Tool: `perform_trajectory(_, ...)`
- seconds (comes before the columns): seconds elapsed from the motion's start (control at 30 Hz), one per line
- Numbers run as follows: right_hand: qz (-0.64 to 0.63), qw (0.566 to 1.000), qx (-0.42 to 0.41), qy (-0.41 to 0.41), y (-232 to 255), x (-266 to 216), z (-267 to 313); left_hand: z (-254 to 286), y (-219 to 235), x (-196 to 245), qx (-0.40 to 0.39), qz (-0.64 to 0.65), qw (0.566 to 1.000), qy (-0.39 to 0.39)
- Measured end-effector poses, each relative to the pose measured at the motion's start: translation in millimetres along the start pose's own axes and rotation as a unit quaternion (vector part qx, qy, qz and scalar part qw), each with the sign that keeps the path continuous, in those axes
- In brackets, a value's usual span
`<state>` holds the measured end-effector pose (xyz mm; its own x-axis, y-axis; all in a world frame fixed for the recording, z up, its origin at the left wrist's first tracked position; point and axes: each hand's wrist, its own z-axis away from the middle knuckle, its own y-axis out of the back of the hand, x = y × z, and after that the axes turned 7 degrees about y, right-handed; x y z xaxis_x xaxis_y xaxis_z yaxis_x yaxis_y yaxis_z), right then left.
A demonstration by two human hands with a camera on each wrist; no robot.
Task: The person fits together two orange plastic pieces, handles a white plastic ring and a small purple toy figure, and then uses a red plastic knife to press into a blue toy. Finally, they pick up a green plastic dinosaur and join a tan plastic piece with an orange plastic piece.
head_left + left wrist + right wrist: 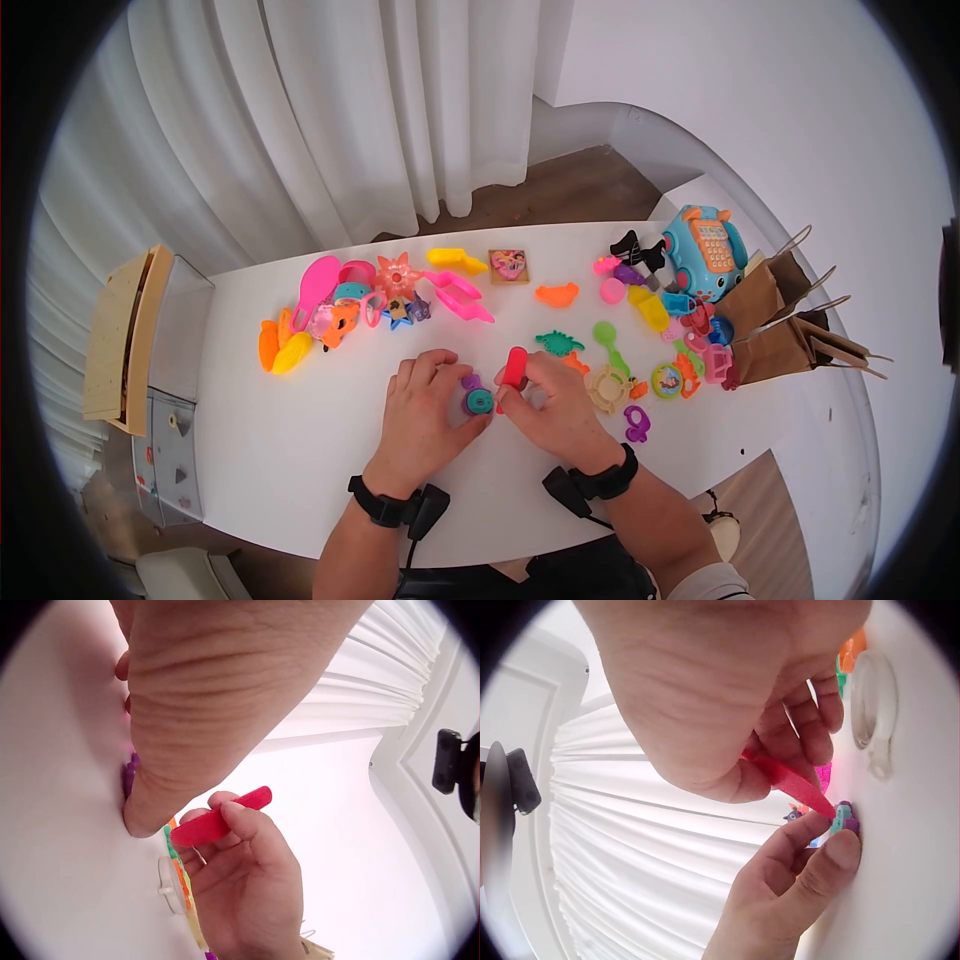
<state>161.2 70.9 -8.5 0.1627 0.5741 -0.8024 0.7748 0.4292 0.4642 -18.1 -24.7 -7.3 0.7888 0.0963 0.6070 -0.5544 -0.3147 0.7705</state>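
A small teal and purple toy [478,401] lies on the white table between the thumb and fingers of my left hand [428,415]. In the right wrist view the left thumb and index finger hold the toy [843,819] from both sides. My right hand [560,410] pinches a flat, red, stick-shaped toy [515,367] between thumb and fingers. One end of this red piece [799,784] points down at the teal toy and overlaps its edge in the right wrist view. The left wrist view shows the whole flat red piece [221,819], wider toward one end.
Right of the hands lie a beige ring [608,390], a green dinosaur [560,342], a green spoon [611,347] and a purple piece [637,424]. A toy phone [705,255] and paper bags [780,325] stand at the right. Pink, orange and yellow toys [318,290] cluster at the left.
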Motion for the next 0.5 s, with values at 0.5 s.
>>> perform_trajectory(0.5, 0.002, 0.996, 0.037, 0.083, -6.6, -0.3, -4.3, 0.6, -1.4, -1.5, 0.008, 0.003, 1.000, -0.002)
